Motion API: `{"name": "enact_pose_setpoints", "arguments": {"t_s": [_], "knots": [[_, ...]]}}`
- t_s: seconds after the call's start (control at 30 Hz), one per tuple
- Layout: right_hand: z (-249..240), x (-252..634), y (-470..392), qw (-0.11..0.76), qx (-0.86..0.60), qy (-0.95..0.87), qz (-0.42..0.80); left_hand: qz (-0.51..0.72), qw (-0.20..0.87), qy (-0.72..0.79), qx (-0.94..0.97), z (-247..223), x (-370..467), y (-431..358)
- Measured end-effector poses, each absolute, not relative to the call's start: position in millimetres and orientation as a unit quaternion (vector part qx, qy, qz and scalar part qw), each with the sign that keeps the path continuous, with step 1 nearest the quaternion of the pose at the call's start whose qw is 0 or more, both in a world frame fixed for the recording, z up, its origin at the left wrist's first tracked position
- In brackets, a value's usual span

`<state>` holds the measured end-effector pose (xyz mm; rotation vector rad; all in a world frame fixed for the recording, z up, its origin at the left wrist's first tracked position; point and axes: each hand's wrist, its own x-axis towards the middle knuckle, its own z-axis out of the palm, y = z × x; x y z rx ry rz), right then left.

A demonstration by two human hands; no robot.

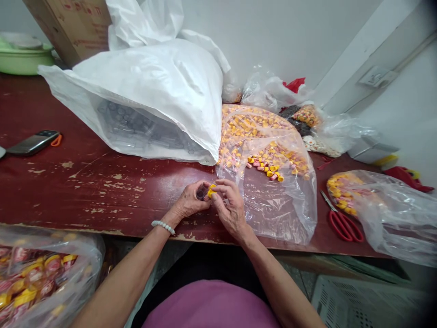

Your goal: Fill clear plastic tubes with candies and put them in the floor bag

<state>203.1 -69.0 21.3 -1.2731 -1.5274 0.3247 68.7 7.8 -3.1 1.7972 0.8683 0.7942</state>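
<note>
Over the table's front part, my left hand is closed around a small clear plastic tube whose round open end faces up toward me. My right hand pinches a yellow cap between thumb and fingers, right beside the tube. Whether cap and tube touch, I cannot tell. Behind my hands, a large white sack lies with its mouth toward me, and many clear tubes show inside. To the right, a transparent bag spills yellow caps and pink-and-white pieces near its opening.
Red-handled scissors lie at the right, by another bag of caps. A phone-like device rests at the left. Below the worn red table's edge, a bag of capped tubes stands lower left and a pale crate lower right.
</note>
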Motion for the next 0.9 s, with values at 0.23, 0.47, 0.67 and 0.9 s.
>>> {"name": "enact_pose_setpoints", "arguments": {"t_s": [0.23, 0.47, 0.67, 0.9], "knots": [[48.7, 199.3, -10.0, 0.545, -0.566, -0.619, -0.003, 0.327, 0.501, 0.340, 0.725, -4.8, 69.8, 8.2], [35.0, 169.8, 15.2, 0.408, -0.586, -0.697, -0.074, 0.303, 0.426, 0.384, 0.761, -19.3, 66.1, 12.9], [27.4, 251.4, 12.6, 0.475, -0.613, -0.624, -0.096, 0.320, 0.461, 0.359, 0.746, -10.9, 69.1, 9.2], [-6.6, 404.6, -16.5, 0.268, -0.839, -0.461, -0.109, 0.322, 0.472, 0.368, 0.733, -7.4, 73.0, 8.1]]}}
